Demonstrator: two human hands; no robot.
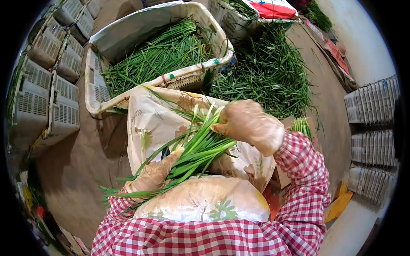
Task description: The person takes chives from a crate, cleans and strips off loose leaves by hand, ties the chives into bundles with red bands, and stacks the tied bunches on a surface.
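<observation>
A bunch of garlic chives (pixel 200 147) lies slantwise across my lap, its pale stem ends up and to the right, its leaf tips trailing toward my left forearm. My left hand (pixel 153 177), in a soiled tan glove, is closed around the leafy lower part. At the upper end, my right hand (pixel 250 126), gloved too, has its fingers closed on the pale stems; the fingertips are partly hidden. Under the bunch, a stained plastic apron (pixel 239 198) with a leaf print covers my lap.
Ahead stands a large white plastic crate (pixel 222 32) holding loose chives. A heap of chives (pixel 273 77) lies to its right, and a small bunch (pixel 302 126) is beside my right sleeve. Stacked crates line the left (pixel 66 100) and right (pixel 371 104) sides.
</observation>
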